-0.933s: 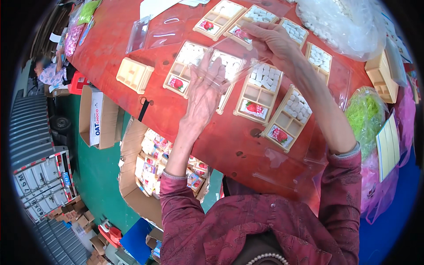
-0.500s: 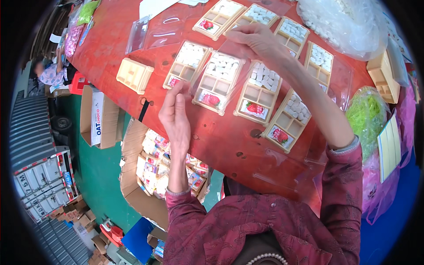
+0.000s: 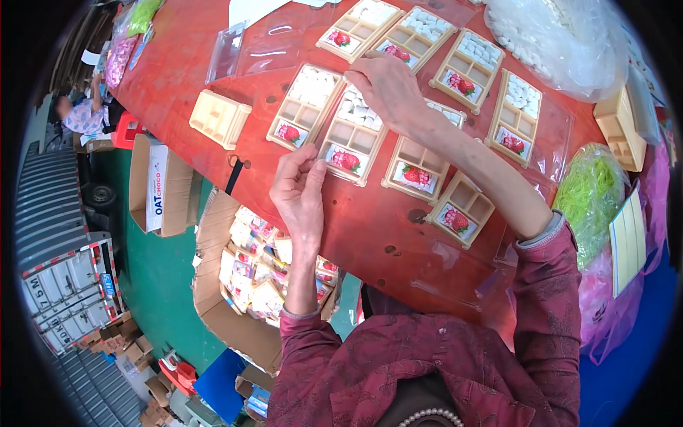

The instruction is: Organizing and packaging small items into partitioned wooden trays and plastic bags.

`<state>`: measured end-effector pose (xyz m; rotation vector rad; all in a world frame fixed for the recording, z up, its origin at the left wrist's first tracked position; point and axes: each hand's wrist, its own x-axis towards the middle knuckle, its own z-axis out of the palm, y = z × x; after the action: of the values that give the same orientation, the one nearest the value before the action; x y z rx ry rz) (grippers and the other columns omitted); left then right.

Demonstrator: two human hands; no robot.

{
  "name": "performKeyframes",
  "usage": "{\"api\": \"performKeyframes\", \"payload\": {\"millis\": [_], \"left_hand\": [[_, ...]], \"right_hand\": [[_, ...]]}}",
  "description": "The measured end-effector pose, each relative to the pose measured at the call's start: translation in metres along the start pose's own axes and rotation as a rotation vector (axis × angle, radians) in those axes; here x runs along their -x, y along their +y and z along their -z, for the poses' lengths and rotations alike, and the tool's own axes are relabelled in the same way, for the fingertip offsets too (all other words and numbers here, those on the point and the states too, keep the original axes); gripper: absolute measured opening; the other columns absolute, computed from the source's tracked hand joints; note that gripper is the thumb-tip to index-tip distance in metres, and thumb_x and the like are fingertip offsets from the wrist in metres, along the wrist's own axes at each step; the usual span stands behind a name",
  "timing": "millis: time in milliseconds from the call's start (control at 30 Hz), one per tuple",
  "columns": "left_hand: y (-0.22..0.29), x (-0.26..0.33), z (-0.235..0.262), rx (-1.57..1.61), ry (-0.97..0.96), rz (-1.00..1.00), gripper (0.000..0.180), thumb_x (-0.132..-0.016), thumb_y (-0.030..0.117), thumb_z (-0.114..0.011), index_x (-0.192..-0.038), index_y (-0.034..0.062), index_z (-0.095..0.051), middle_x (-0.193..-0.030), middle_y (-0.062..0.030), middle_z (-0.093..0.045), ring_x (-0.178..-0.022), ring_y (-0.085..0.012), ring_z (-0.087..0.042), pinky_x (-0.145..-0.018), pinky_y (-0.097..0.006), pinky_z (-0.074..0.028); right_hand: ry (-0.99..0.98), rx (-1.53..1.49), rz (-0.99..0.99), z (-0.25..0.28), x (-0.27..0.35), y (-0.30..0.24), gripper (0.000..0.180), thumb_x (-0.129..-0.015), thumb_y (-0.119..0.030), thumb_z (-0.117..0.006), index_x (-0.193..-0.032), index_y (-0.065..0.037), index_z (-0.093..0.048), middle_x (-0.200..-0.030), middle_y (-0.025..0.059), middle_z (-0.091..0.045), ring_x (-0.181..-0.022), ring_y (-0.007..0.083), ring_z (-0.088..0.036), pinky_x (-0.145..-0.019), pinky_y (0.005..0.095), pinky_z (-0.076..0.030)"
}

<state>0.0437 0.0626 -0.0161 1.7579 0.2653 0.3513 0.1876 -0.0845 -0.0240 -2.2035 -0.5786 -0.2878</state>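
My left hand (image 3: 299, 196) is closed in a pinch at the near left side of a cream compartment tray (image 3: 353, 136). Over the far end of that tray, my right hand (image 3: 390, 92) is bent down with its fingers pinched. Between them they hold a thin clear plastic cover, barely visible against the tray. White pillow-shaped pieces (image 3: 356, 110) fill the tray's far compartment, and a strawberry picture card (image 3: 346, 160) lies in the near one. To its left is a similar tray (image 3: 304, 107); to its right, another tray (image 3: 418, 160) sits partly under my right forearm.
More filled trays (image 3: 466, 67) stand farther back on the red table (image 3: 384, 220). An upturned tray (image 3: 219, 119) sits at left, near clear plastic covers (image 3: 226, 53). A bag of white pieces (image 3: 562, 43) is at far right. Below the table edge stands a carton (image 3: 213, 299) of packed trays.
My right hand has moved left and nearer, onto the tray's far end. My left hand has shifted right to the tray's near side. The clear cover has come down toward the tray.
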Motion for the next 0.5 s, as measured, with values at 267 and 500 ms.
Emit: {"api": "performKeyframes", "payload": {"millis": [267, 500], "left_hand": [[0.001, -0.001, -0.01, -0.329, 0.055, -0.15, 0.02, -0.081, 0.0, -0.062, -0.1, -0.006, -0.061, -0.088, -0.0096, -0.056, -0.073, -0.014, -0.054, -0.065, -0.026, -0.045], [0.01, 0.002, -0.017, -0.837, -0.001, -0.501, 0.027, -0.078, 0.007, -0.064, -0.102, -0.005, -0.061, -0.109, -0.0187, -0.054, -0.102, -0.0343, -0.048, -0.086, -0.042, -0.042]], "right_hand": [[-0.017, 0.099, 0.022, -0.005, 0.003, 0.005, 0.017, -0.084, -0.016, -0.056, -0.086, -0.001, -0.064, -0.084, 0.0145, -0.056, -0.085, 0.0323, -0.055, -0.075, 0.0422, -0.044], [-0.078, 0.148, 0.003, 0.001, 0.008, 0.002, 0.016, -0.082, -0.015, -0.057, -0.086, -0.001, -0.063, -0.085, 0.014, -0.056, -0.084, 0.0323, -0.055, -0.074, 0.0423, -0.044]]}}
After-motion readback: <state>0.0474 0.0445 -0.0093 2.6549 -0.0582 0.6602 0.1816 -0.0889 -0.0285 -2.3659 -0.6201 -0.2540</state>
